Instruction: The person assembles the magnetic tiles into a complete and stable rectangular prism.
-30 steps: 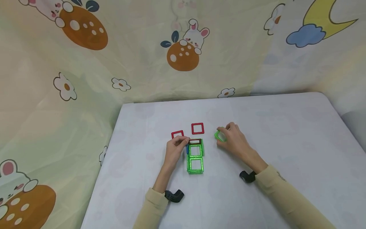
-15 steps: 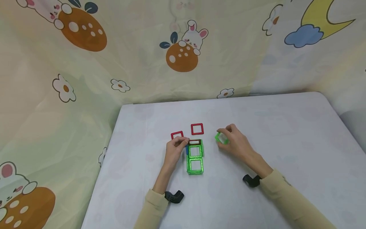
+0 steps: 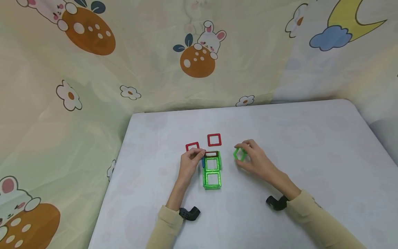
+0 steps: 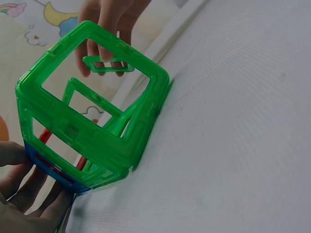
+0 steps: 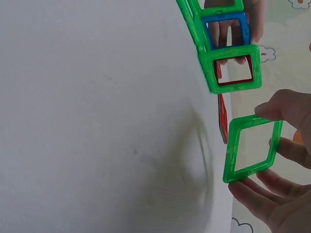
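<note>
A box-like structure of green magnetic tiles (image 3: pixel 212 171) stands on the table, with a blue tile (image 5: pixel 226 17) on its left side and a red tile (image 3: pixel 211 152) at its far end. My left hand (image 3: pixel 189 164) holds the structure at its far left corner; the left wrist view shows its fingers against the blue tile. To the right, my right hand (image 3: pixel 259 162) grips a loose green square magnetic tile (image 5: pixel 232 155) by its edges, between thumb and fingers. This tile is tilted up, apart from the structure.
Two red square tiles lie beyond the structure: one red tile (image 3: pixel 214 134) behind it, another red tile (image 3: pixel 192 143) partly hidden by my left hand. The white-covered table (image 3: pixel 311 145) ends at a cloth backdrop (image 3: pixel 149 62) printed with rabbits and flowers.
My right hand has drawn slightly nearer to me and turned the green tile more upright in its fingers. The left hand and the structure have stayed in place.
</note>
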Motion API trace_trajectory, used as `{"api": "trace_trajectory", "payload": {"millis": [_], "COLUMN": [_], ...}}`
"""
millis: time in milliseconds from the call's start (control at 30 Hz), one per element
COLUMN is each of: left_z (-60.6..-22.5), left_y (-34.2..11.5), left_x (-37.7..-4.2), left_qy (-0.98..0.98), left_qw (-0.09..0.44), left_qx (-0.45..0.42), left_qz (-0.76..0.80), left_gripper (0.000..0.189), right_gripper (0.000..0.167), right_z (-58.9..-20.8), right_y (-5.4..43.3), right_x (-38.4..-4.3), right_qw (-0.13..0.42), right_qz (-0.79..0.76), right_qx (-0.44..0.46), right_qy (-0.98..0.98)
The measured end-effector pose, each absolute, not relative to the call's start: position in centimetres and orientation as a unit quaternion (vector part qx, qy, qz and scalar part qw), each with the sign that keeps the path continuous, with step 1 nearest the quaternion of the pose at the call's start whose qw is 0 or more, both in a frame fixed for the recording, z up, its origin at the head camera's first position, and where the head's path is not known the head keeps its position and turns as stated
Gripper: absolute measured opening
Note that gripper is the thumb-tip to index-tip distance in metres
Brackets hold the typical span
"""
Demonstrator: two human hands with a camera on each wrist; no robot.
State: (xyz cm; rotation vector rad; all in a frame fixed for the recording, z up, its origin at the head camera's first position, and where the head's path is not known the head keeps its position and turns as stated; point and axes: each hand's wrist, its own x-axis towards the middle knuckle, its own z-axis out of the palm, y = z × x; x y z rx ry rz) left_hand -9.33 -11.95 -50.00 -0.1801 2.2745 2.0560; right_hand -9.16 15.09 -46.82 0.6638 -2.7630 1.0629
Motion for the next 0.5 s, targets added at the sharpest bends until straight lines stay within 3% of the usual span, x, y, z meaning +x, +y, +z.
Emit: {"api": "trace_trajectory", "payload": {"millis": [500], "left_z": [-49.8], "left_y": [-12.0], "left_x": [-9.3], "left_qy": [0.735], "left_qw": [0.034], "left_qx": [-0.054], "left_qz": [0.675], "left_gripper": [0.020], "right_gripper": [0.047], "right_z": [-47.2], "right_y": [15.0], "right_x": [-7.9], "right_qw": [0.051], "right_qz": [0.404], "right_qx": [0.277], "right_qy": [-0.870]}}
